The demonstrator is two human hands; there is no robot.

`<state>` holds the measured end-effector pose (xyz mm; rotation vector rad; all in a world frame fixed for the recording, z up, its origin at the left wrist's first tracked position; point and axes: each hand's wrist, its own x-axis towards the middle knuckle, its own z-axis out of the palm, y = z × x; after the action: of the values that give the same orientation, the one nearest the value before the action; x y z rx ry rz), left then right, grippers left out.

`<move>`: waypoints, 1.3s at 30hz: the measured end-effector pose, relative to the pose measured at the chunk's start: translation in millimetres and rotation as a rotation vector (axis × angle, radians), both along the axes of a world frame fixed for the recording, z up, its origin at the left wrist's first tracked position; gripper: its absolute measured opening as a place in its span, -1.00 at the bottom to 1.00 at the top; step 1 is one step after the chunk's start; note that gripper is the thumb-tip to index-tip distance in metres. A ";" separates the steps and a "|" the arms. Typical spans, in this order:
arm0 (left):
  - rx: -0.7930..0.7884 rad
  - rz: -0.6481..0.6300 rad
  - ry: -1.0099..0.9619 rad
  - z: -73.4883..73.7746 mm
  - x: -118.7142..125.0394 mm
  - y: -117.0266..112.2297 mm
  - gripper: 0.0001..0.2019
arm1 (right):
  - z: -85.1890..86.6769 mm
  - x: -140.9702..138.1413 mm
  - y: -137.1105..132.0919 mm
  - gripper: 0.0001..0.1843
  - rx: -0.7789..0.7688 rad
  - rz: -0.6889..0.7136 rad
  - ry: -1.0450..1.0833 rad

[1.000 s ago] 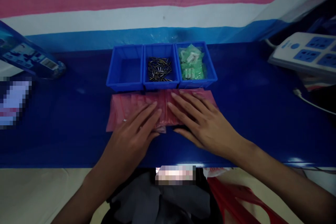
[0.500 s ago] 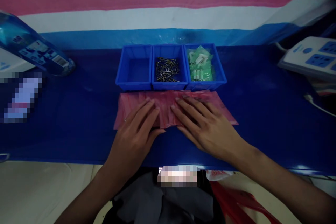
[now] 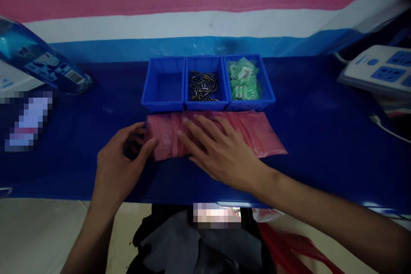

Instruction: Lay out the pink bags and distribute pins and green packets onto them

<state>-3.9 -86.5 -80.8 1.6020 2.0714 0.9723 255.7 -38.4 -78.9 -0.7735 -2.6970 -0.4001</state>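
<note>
A stack of flat pink plastic bags (image 3: 253, 132) lies on the blue table, just in front of a row of blue bins. My left hand (image 3: 123, 158) is curled around the stack's left end, with the thumb tip on the top bag. I cannot see whether it grips the stack. My right hand (image 3: 218, 150) lies flat across the middle of the bags, fingers spread and pointing left. The bags under that palm are hidden.
Three joined blue bins stand behind the bags: one bare (image 3: 163, 85), one holding metal pins (image 3: 203, 86), one holding green packets (image 3: 243, 80). A power strip (image 3: 375, 68) sits at the right, a blue-labelled bottle (image 3: 41, 58) at the left.
My left hand has slid from the top of the bags to their left end and curled. My right hand has moved left across the bags. The stack's left end sits slightly further right.
</note>
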 end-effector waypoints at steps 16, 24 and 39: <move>0.078 0.027 -0.260 -9.1 3.6 3.8 -0.69 | 2.0 -22.9 0.6 -0.51 -0.118 0.087 0.073; 0.495 -0.497 0.498 -4.3 2.5 8.0 -0.66 | 22.9 114.1 -3.1 -0.46 -0.243 -0.006 0.204; 0.491 -0.733 0.745 -1.9 81.4 28.2 -0.73 | -19.4 100.0 -7.8 -0.29 -0.241 -0.098 0.066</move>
<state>77.5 -58.2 -82.7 3.0325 1.3591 0.6751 355.7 -46.2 -98.3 -0.9699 -2.6825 -0.0690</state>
